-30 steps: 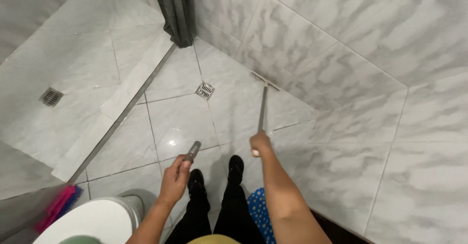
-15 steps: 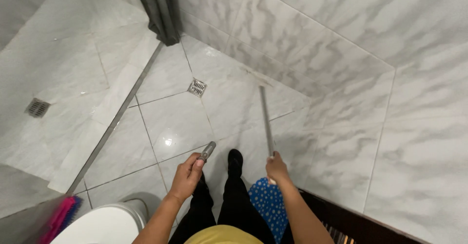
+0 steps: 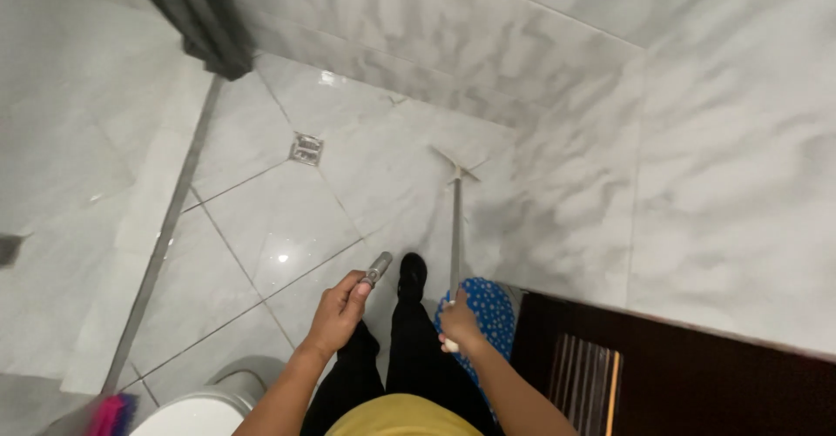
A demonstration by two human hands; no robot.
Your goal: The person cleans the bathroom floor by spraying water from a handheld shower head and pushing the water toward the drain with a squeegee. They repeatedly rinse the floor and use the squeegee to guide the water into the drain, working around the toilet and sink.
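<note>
Grey marble floor tiles [image 3: 261, 227] run up to a marble wall [image 3: 697, 140]. The left hand [image 3: 338, 314] grips a metal sprayer [image 3: 377, 269]; the right hand [image 3: 459, 321] clasps a squeegee [image 3: 455, 218], its blade near the wall's foot. A floor drain [image 3: 306, 148] lies well apart, with open tiles between.

No packages, labels, signs or screens.

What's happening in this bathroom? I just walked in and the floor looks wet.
A person stands on the tiled floor. Their right hand grips a long-handled squeegee, its blade resting on the floor near the marble wall. Their left hand holds a small metal sprayer head. A square floor drain lies farther ahead.
</note>
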